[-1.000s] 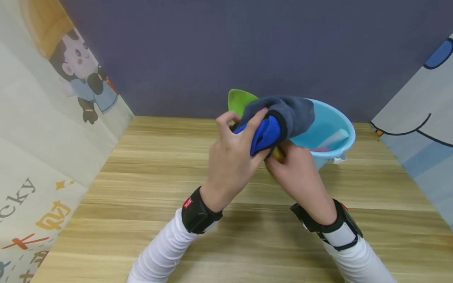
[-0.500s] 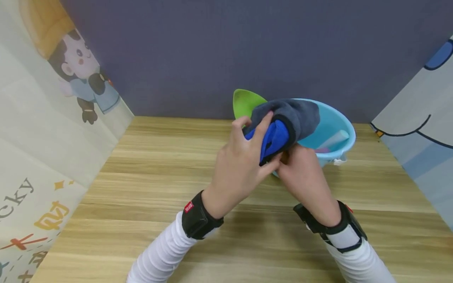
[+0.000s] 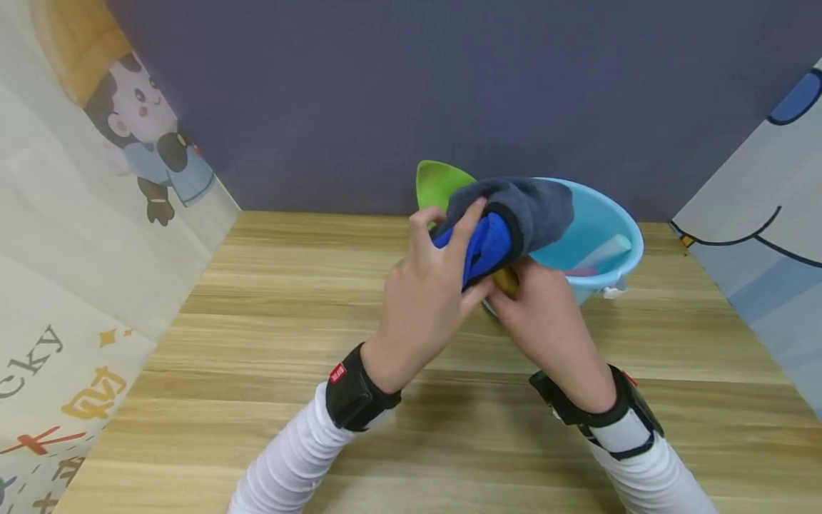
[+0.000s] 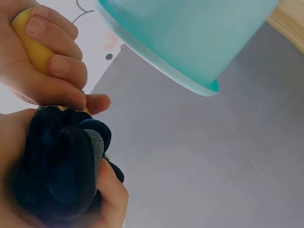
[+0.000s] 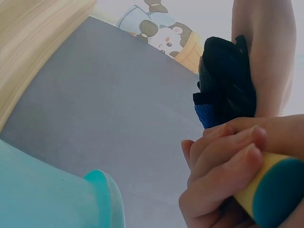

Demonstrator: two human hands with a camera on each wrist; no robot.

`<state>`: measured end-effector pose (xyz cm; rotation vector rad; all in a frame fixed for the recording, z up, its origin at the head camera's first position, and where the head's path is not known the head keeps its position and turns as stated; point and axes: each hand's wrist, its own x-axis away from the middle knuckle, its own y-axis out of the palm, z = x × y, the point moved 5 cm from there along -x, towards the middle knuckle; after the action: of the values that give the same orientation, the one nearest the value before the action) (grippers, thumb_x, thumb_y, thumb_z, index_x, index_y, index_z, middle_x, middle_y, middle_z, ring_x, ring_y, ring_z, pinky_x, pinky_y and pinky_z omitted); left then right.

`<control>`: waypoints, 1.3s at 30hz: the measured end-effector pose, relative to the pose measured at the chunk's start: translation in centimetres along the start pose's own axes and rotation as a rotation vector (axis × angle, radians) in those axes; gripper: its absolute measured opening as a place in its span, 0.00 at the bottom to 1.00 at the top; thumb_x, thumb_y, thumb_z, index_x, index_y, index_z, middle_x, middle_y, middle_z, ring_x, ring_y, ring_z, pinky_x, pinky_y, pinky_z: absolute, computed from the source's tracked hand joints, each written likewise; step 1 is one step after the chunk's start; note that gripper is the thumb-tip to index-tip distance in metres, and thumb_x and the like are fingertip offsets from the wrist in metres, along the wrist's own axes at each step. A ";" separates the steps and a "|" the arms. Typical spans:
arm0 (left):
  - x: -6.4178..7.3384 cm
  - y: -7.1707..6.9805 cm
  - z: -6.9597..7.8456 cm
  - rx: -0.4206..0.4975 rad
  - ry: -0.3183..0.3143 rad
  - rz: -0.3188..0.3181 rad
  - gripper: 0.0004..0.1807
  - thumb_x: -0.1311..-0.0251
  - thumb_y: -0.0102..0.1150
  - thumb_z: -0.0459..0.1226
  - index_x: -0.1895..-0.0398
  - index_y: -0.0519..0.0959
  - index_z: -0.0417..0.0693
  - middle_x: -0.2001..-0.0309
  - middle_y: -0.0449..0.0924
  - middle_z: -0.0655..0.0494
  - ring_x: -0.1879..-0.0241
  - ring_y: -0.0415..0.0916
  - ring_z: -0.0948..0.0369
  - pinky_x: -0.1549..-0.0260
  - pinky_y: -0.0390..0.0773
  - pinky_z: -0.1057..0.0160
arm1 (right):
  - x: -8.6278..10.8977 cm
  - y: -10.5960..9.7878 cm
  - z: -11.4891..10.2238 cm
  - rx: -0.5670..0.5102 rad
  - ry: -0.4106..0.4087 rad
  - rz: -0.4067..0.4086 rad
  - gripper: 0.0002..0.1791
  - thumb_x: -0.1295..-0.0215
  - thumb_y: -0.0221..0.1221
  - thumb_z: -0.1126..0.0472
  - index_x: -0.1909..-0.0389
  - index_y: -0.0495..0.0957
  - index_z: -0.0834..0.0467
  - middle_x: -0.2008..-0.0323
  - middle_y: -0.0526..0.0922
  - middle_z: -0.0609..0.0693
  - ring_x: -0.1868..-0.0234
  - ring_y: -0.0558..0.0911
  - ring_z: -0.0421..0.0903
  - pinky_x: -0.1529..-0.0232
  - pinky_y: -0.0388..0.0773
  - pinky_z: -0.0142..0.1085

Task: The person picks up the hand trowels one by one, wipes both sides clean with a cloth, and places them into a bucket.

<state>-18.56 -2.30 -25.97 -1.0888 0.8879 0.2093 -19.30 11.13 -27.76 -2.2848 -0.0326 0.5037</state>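
My left hand [image 3: 424, 300] grips a grey and blue cloth [image 3: 533, 207] with black edging, bunched around the middle of a toy shovel. The green blade [image 3: 439, 184] of that shovel sticks out past the cloth, at the far left. Its yellow handle [image 4: 35, 45] is in my right hand [image 3: 546, 300], fingers curled round it. A teal end [image 5: 280, 194] of the handle shows in the right wrist view. Both hands meet in front of a light blue bucket [image 3: 587, 289], whose left side the cloth and hands hide in the head view.
Inside the bucket lie a pale blue stick-like piece [image 3: 604, 253] and something pink [image 3: 581, 272]. The wooden tabletop [image 3: 289, 321] ends at a dark wall [image 3: 334, 107] behind. Walls with cartoon prints stand at left and right.
The hands, cloth and shovel shift a little right, then back left. The yellow handle, nearly hidden half a second ago, shows again between the hands. The bucket stays in place.
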 end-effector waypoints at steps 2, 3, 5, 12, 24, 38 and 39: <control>0.0 0.0 -0.1 -0.010 -0.003 0.000 0.43 0.41 0.71 0.51 0.24 0.64 0.55 0.39 0.61 0.39 0.72 0.78 0.54 0.78 0.83 0.59 | 0.0 0.0 -0.1 -0.005 -0.008 0.003 0.19 0.28 0.59 0.62 0.39 0.75 0.63 0.61 0.83 0.59 0.62 0.80 0.55 0.58 0.75 0.48; 0.0 -0.1 -0.1 -0.016 -0.005 0.000 0.43 0.41 0.71 0.51 0.24 0.64 0.55 0.39 0.61 0.39 0.72 0.78 0.54 0.78 0.83 0.59 | 0.0 0.0 -0.1 -0.005 -0.012 0.004 0.20 0.28 0.59 0.62 0.39 0.75 0.63 0.60 0.83 0.60 0.62 0.80 0.55 0.58 0.75 0.48; -0.1 -0.1 -0.2 -0.033 -0.014 0.001 0.43 0.41 0.71 0.51 0.24 0.64 0.55 0.39 0.61 0.39 0.72 0.78 0.54 0.78 0.84 0.59 | 0.0 0.1 -0.2 -0.006 -0.022 0.005 0.19 0.28 0.58 0.62 0.39 0.75 0.62 0.61 0.83 0.59 0.63 0.80 0.55 0.59 0.75 0.47; -0.1 -0.1 -0.6 -0.058 -0.037 -0.002 0.43 0.41 0.72 0.52 0.24 0.64 0.57 0.38 0.61 0.39 0.66 0.82 0.51 0.75 0.85 0.56 | 0.0 0.1 -0.2 0.001 -0.041 0.013 0.16 0.29 0.56 0.64 0.42 0.76 0.61 0.64 0.80 0.57 0.66 0.78 0.52 0.64 0.72 0.43; 0.0 0.1 -0.6 -0.088 -0.002 -0.004 0.50 0.47 0.72 0.59 0.22 0.61 0.58 0.38 0.61 0.38 0.67 0.78 0.53 0.77 0.84 0.58 | 0.1 -0.1 -0.2 -0.006 -0.009 -0.002 0.16 0.27 0.59 0.61 0.43 0.76 0.61 0.61 0.81 0.58 0.62 0.79 0.54 0.59 0.76 0.47; -0.2 0.2 -1.1 -0.041 -0.098 -0.040 0.46 0.44 0.72 0.55 0.23 0.62 0.62 0.38 0.62 0.38 0.68 0.81 0.51 0.77 0.83 0.57 | 0.0 0.0 -0.3 -0.002 -0.054 0.026 0.18 0.29 0.56 0.64 0.40 0.75 0.61 0.62 0.80 0.56 0.64 0.78 0.53 0.60 0.75 0.45; -0.2 0.2 -1.1 -0.042 -0.102 -0.041 0.46 0.44 0.72 0.55 0.23 0.62 0.63 0.38 0.62 0.39 0.67 0.81 0.51 0.77 0.83 0.57 | 0.0 0.0 -0.3 -0.001 -0.051 0.024 0.18 0.29 0.56 0.64 0.40 0.75 0.60 0.63 0.80 0.56 0.64 0.78 0.53 0.60 0.74 0.45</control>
<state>-19.39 -3.10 -26.13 -1.1247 0.7722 0.2479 -19.21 10.87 -27.58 -2.2753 -0.0308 0.5749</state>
